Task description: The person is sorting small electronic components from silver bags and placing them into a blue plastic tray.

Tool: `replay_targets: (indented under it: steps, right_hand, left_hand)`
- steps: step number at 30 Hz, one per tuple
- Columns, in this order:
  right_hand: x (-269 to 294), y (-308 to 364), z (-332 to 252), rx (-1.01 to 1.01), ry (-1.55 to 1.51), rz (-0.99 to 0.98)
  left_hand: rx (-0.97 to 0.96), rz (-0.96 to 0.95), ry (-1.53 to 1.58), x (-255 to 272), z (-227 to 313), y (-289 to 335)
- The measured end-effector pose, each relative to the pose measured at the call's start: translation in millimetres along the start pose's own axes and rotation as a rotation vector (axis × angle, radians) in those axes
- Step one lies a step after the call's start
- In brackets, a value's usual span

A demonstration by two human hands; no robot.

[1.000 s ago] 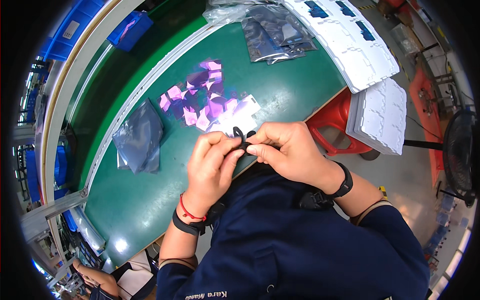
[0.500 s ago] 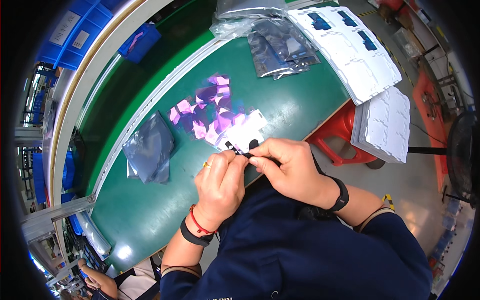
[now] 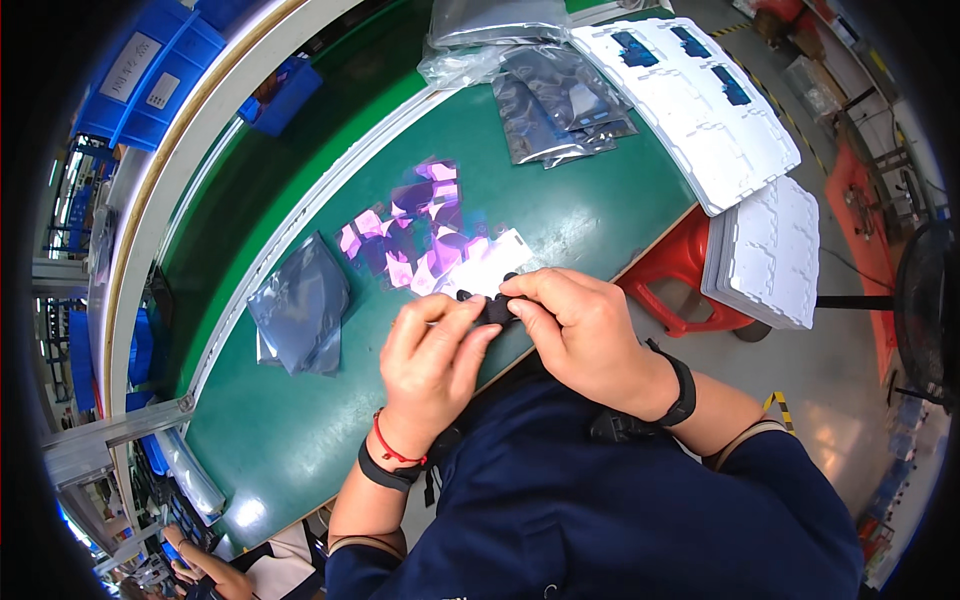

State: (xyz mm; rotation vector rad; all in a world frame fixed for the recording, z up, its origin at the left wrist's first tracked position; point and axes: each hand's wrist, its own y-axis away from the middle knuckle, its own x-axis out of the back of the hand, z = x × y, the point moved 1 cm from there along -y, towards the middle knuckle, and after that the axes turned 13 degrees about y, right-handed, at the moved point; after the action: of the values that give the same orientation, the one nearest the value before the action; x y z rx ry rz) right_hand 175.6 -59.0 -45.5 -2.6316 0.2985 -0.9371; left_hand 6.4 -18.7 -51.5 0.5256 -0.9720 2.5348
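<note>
Over the table's near edge, a small black part (image 3: 497, 310) is held between my fingertips; its exact kind is too small to make out. My left hand (image 3: 428, 345) pinches its left side, thumb and forefinger closed against it. On the other side my right hand (image 3: 580, 320) grips the same part with thumb and forefinger. Just beyond my fingers lies a bright white sheet (image 3: 510, 252), partly hidden by them. Pink and purple shiny film pieces (image 3: 405, 225) are scattered past it on the green table (image 3: 400, 330).
Silvery antistatic bags lie at the left (image 3: 300, 305) and far side (image 3: 560, 105). White moulded trays (image 3: 720, 130), with dark blue parts on top, stand at the right. A tray stack (image 3: 765, 255) rests by a red stool (image 3: 675, 270). Another person's arm (image 3: 205, 565) shows lower left.
My left thumb has shifted and the left hand has turned slightly, so more of the black part shows between my fingertips. The films and bags lie in the same places.
</note>
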Motion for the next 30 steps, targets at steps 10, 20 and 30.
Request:
replay_targets:
  steps: [10,20,30]
  right_hand:
    - [-3,3,-2,-0.008,-0.09,-0.035]
    - [-9,5,-2,-0.016,-0.096,-0.044]
    - [-11,10,-3,0.019,-0.05,-0.049]
  left_hand:
    - [-0.158,-0.004,-0.171,-7,1,6]
    - [-0.113,-0.052,-0.19,-8,4,1]
    - [0.232,-0.16,0.007,-1,2,-8]
